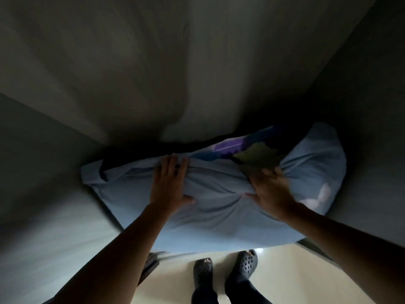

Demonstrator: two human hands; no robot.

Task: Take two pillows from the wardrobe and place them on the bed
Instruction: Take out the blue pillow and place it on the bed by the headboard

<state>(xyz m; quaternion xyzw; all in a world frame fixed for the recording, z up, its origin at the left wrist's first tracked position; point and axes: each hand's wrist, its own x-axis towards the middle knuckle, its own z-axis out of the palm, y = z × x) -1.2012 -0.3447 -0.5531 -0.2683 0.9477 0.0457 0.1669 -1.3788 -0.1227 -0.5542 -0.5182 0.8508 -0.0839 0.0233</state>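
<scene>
Both hands clutch the blue pillow (210,207): left hand (169,183) at 9 o'clock, right hand (271,189) at 3, bunching fabric to draw it from the wardrobe (54,194).

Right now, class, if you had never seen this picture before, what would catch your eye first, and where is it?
The blue pillow fills the middle, half out of the dark wardrobe, with a purple and green print along its top edge. Both hands press into it, the left hand flat and the right hand bunching the cloth. Below, two dark clogs stand on a pale floor.
</scene>
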